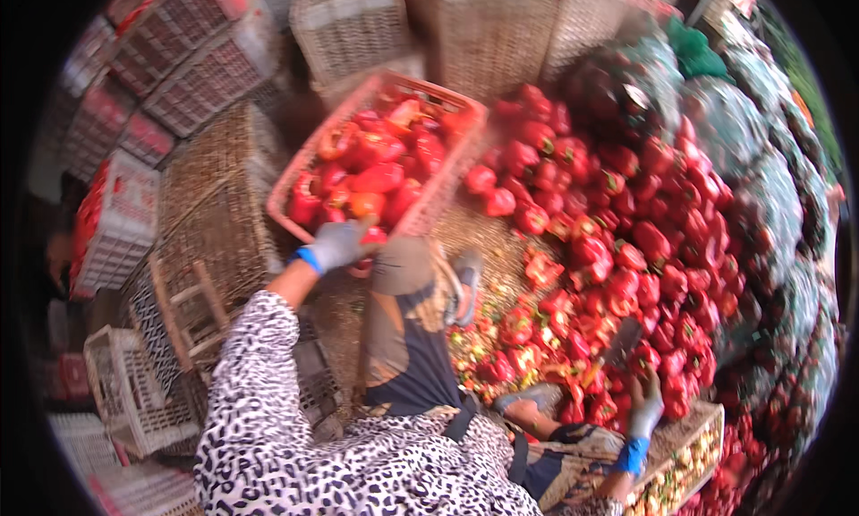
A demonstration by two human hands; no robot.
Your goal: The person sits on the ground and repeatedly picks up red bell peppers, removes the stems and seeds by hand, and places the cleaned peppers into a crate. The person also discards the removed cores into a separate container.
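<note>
My left hand, in a pale glove with a blue wrist band, is at the near end of a red plastic crate. Halved and whole red peppers fill the crate. A red piece of pepper lies by its fingertips; whether the hand grips it is unclear. On the right, my right hand, gloved likewise, has its fingers on a red bell pepper at the edge of a large pile. Just left of that pepper, a knife with a broad dark blade and yellowish handle rests on the peppers.
Cut pepper scraps litter the floor by my feet. Beside my right leg is a crate of pepper cores. Full mesh sacks line the right side. Wicker baskets, stacked plastic crates and a wooden stool stand around.
</note>
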